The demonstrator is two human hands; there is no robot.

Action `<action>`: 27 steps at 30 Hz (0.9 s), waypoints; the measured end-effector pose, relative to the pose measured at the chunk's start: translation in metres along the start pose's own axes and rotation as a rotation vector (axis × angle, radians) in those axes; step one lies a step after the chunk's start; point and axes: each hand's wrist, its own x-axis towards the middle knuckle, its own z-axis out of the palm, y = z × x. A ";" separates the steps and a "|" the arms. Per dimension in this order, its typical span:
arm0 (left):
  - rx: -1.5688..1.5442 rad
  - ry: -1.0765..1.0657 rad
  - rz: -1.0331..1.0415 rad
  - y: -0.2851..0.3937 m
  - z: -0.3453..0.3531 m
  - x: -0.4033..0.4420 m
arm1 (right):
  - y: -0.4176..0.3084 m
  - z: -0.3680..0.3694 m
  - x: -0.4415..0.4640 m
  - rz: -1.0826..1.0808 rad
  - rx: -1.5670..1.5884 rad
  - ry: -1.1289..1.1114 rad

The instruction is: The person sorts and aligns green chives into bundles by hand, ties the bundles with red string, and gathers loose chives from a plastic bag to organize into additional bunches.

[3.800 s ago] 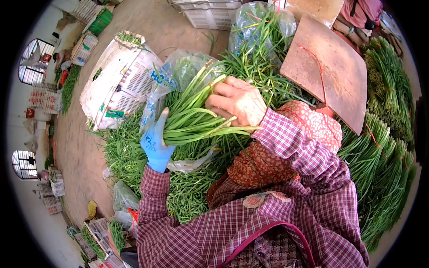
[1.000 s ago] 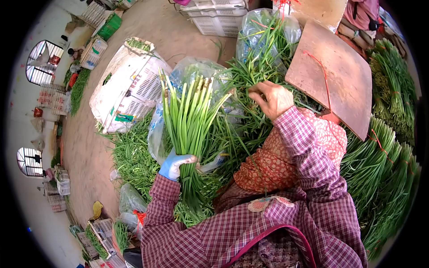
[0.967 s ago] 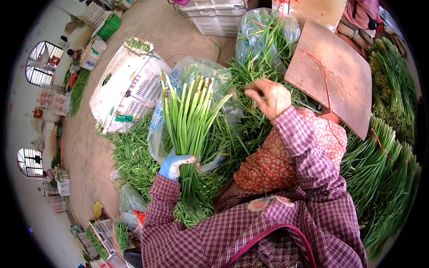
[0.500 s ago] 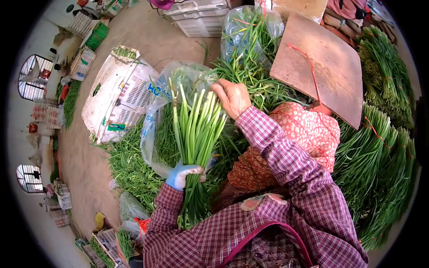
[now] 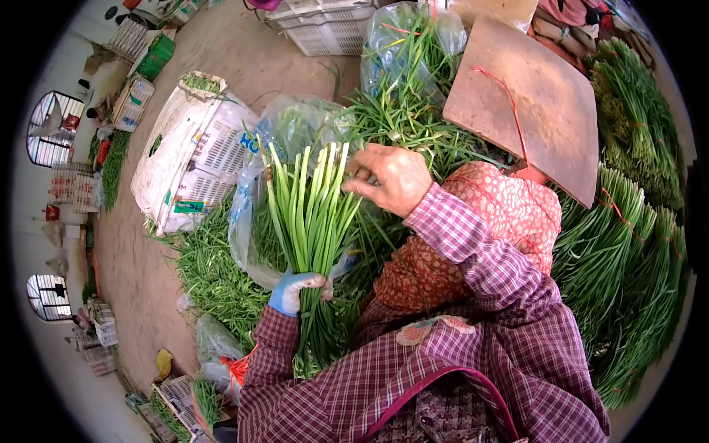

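My left hand (image 5: 296,291), in a blue and white glove, is wrapped round the middle of a bunch of chives (image 5: 310,221). The pale stem ends fan out at the top, and the green leaves hang down below my fist. Bare and at the right of the pale ends, my right hand (image 5: 391,177) has bent fingers, with the thumb apart from the forefinger. Its fingertips are close to the outermost stems; whether they touch is unclear. Behind the bunch lies a clear plastic bag (image 5: 245,247) with greens in it.
Loose greens (image 5: 221,269) are heaped at the left beside a white crate (image 5: 159,159). A brown board (image 5: 528,96) with a red string leans at the upper right. Tied chive bundles (image 5: 602,266) are stacked along the right. Another white crate (image 5: 325,29) stands at the back.
My right hand has shifted down and slightly right, and its thumb and forefinger have come apart. The bunch's stem ends have tilted left and spread, while my left hand keeps its grip.
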 end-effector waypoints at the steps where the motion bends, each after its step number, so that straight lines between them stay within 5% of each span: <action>1: -0.069 -0.061 -0.004 -0.014 -0.014 0.005 | 0.002 0.006 -0.001 -0.060 -0.061 0.047; 5: -0.068 -0.059 0.020 0.007 0.009 -0.005 | 0.043 0.007 0.008 -0.022 -0.322 0.262; 7: -0.047 -0.082 0.072 -0.002 0.002 -0.005 | 0.065 -0.019 0.011 0.247 -0.357 0.190; 9: -0.229 -0.135 -0.036 -0.026 -0.024 0.003 | 0.074 -0.029 0.007 0.092 -0.458 0.257; 10: -0.229 -0.136 -0.038 -0.029 -0.024 0.000 | 0.067 -0.032 0.004 0.371 -0.350 -0.006; 13: -0.332 -0.030 0.014 -0.009 -0.003 0.000 | 0.058 -0.006 -0.019 0.358 0.376 -0.002; 15: -0.342 -0.249 0.015 -0.015 -0.012 0.011 | 0.019 0.007 -0.024 0.570 0.812 -0.075; 17: -0.344 -0.213 0.028 0.003 0.016 0.009 | -0.012 0.017 -0.020 0.747 1.002 -0.245; 22: -0.347 -0.233 0.013 -0.019 0.013 0.016 | 0.005 0.039 -0.014 0.863 1.109 0.036; 25: -0.240 -0.358 0.052 -0.035 -0.004 0.025 | 0.058 0.030 -0.011 0.912 1.129 0.465; 27: -0.159 -0.196 0.076 -0.006 0.025 0.002 | 0.091 0.007 -0.009 0.880 1.010 0.585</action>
